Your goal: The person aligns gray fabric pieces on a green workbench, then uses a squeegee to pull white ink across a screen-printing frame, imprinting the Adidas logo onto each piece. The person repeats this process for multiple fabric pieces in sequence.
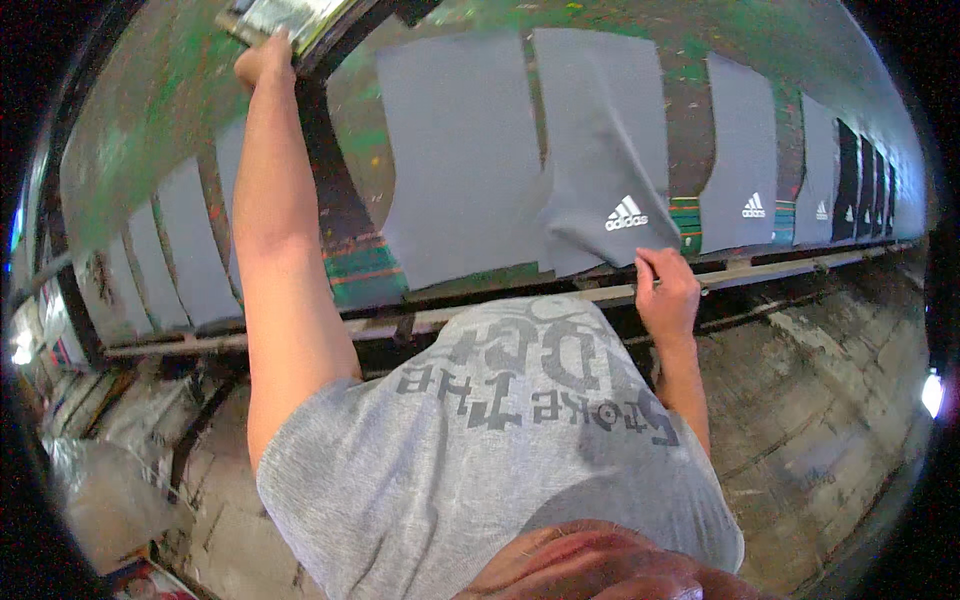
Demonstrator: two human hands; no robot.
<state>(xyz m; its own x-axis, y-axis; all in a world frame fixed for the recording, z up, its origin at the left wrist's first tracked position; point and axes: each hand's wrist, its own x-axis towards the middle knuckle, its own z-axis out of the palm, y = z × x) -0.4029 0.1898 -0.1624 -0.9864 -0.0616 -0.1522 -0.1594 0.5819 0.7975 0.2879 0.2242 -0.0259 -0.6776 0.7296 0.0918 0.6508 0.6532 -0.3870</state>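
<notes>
My right hand (668,290) pinches the near edge of a grey fabric panel (605,120) by the table's front side. That panel bears a white printed logo near its lower end, and its lower part is lifted and creased. My left arm stretches far across the table, and my left hand (265,60) is closed on the near end of a frame (300,18) with a pale, shiny panel, partly cut off by the picture's top. Between my arms a plain grey fabric panel (455,160) lies flat.
Printed grey panels (738,140) and several black ones (848,180) lie in a row to the right. Plain grey panels (190,235) continue left. The long table (365,100) is stained green, with a rail (780,268) along its front. A plastic bag (105,490) lies lower left.
</notes>
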